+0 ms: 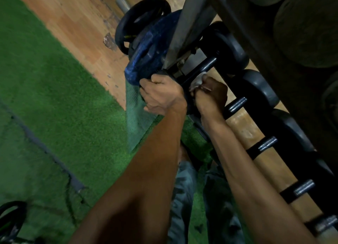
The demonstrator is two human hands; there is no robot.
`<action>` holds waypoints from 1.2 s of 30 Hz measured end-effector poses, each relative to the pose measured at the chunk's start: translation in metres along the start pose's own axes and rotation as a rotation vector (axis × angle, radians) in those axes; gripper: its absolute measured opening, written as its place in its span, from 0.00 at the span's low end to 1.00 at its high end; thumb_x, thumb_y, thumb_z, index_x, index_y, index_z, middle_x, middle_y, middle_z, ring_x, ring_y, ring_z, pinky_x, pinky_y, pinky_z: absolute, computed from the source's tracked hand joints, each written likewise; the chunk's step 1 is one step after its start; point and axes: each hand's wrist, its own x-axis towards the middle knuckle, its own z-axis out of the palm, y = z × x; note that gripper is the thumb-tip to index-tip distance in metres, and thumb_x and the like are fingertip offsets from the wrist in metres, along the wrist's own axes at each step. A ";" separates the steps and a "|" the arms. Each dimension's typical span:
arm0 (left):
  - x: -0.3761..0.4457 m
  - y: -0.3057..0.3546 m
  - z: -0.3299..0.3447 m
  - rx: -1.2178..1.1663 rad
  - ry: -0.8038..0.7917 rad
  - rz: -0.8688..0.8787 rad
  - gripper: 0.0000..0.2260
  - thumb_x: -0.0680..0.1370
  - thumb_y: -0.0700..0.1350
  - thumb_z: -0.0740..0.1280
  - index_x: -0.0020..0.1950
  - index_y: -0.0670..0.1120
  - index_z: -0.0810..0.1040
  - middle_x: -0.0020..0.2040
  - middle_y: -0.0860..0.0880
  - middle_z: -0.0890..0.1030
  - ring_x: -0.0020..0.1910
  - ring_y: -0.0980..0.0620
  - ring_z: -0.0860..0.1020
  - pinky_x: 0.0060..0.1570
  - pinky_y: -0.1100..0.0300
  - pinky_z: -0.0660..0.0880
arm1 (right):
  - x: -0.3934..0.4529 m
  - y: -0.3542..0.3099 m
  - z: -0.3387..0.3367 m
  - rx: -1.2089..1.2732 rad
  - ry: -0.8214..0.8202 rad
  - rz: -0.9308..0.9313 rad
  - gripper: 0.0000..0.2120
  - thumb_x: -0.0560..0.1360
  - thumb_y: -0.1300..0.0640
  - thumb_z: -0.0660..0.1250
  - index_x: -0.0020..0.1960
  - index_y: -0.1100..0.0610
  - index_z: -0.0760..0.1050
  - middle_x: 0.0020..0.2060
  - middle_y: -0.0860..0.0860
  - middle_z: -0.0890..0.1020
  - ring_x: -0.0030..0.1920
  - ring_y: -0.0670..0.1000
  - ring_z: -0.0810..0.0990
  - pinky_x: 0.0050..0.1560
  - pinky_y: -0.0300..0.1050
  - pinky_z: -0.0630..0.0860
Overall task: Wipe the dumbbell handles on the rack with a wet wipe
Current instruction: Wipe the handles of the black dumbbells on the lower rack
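Left hand (161,95), fingers curled on the near dumbbell head (167,73), steadies it; right hand (210,95) clamps the wet wipe (198,80) around the handle (203,68) for rubbing.

The right hand (210,95) pinched a white wet wipe (198,80) against the dark handle (199,69) of the endmost dumbbell on the rack (193,22). Just beside that handle, the left hand (162,95) gripped the dumbbell's near head (168,74), below a blue weight plate (150,48).
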 end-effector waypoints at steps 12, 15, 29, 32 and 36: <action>0.002 -0.001 0.001 -0.022 -0.001 -0.003 0.13 0.81 0.48 0.55 0.53 0.44 0.77 0.54 0.43 0.82 0.55 0.39 0.79 0.58 0.46 0.66 | 0.024 -0.016 0.000 0.088 0.372 0.009 0.12 0.64 0.50 0.83 0.39 0.50 0.81 0.36 0.45 0.85 0.39 0.45 0.85 0.42 0.39 0.81; 0.002 -0.001 0.000 -0.012 -0.016 0.003 0.13 0.81 0.48 0.55 0.54 0.43 0.76 0.55 0.43 0.81 0.56 0.39 0.79 0.58 0.46 0.66 | 0.029 -0.031 -0.002 -0.147 0.515 -0.111 0.12 0.69 0.42 0.77 0.44 0.49 0.83 0.40 0.43 0.86 0.45 0.45 0.84 0.43 0.39 0.74; 0.001 0.001 -0.001 0.006 -0.007 0.019 0.18 0.77 0.51 0.50 0.52 0.43 0.76 0.52 0.44 0.81 0.54 0.39 0.78 0.56 0.45 0.67 | 0.037 -0.008 -0.031 -0.486 0.242 -0.646 0.16 0.83 0.54 0.63 0.68 0.55 0.79 0.58 0.57 0.81 0.54 0.56 0.82 0.53 0.52 0.81; 0.002 0.001 -0.001 0.019 -0.007 0.017 0.20 0.76 0.51 0.49 0.52 0.43 0.76 0.52 0.44 0.81 0.53 0.39 0.78 0.56 0.45 0.67 | 0.031 -0.019 -0.025 -0.695 0.331 -0.560 0.15 0.84 0.48 0.58 0.64 0.49 0.80 0.58 0.52 0.81 0.49 0.59 0.83 0.47 0.54 0.80; 0.002 0.001 0.000 0.020 -0.005 0.020 0.17 0.78 0.50 0.52 0.52 0.43 0.76 0.53 0.43 0.81 0.54 0.39 0.78 0.57 0.45 0.67 | 0.015 -0.002 -0.027 -0.541 -0.049 -0.704 0.10 0.81 0.50 0.65 0.57 0.50 0.83 0.55 0.47 0.81 0.54 0.51 0.82 0.53 0.50 0.79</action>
